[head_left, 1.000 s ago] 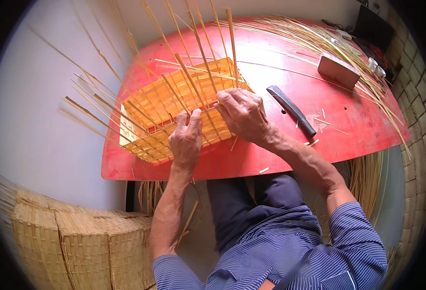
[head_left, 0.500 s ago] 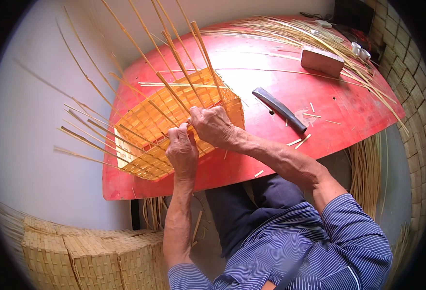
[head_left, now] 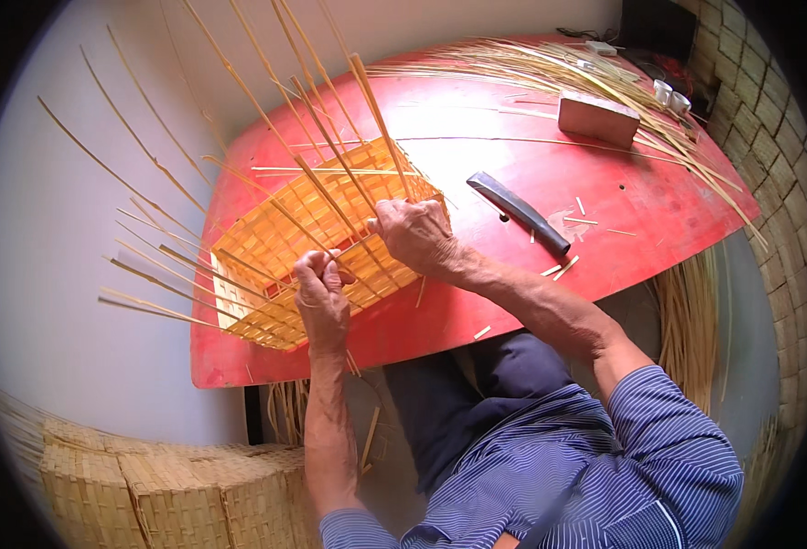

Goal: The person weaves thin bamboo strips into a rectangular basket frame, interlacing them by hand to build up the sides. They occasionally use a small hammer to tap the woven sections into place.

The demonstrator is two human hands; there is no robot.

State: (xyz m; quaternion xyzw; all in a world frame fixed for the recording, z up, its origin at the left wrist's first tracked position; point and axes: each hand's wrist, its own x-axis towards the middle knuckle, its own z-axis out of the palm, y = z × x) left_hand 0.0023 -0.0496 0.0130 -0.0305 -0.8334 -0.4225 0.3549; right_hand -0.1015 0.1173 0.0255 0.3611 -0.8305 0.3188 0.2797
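Place: small basket-weaving workshop, indoors, plain pale wall (head_left: 83, 293). Evidence, itemised:
- Red counter (head_left: 477, 297), used as work surface, scattered with short offcuts (head_left: 565, 268).
- Part-woven basket (head_left: 376, 279) on it, long uprights unfinished.
- Loose long strips (head_left: 550, 62), spread along the far side.
- Dark hand tool (head_left: 520, 213) and reddish-brown block (head_left: 597, 119).
- Strip bundle (head_left: 689, 320), beside the counter, lower right.
- Large woven goods (head_left: 184, 499), lower left.
- Woven panelling (head_left: 777, 156), right side.

Pale wall (head_left: 56, 247), red table (head_left: 669, 215) with white glare (head_left: 463, 119), grey floor (head_left: 387, 489)
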